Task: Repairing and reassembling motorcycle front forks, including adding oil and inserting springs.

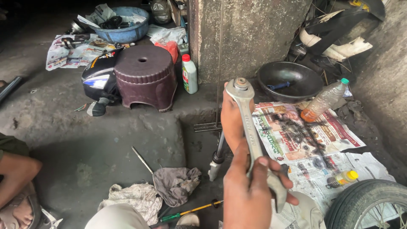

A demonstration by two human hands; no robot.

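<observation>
White plastic bottle [189, 74], red cap, green-red label, upright beside brown stool, against concrete pillar. Clear bottle [324, 101], green cap, orange-brown liquid, lying tilted at top edge of printed newspaper sheet [296, 131]. Small bottle [341, 178], yellow cap, lying on newspaper near tyre. Other printed newspaper [68, 53] spread at top left, beside blue basin.

Soft, dim daylight falls evenly over the concrete floor [106, 140], leaving only faint shadows, while the top left corner sinks into darkness. The metal wrench [250, 131] catches a dull sheen without glare. Focus is fairly sharp mid-frame; the near hand [250, 191] looks slightly soft.
</observation>
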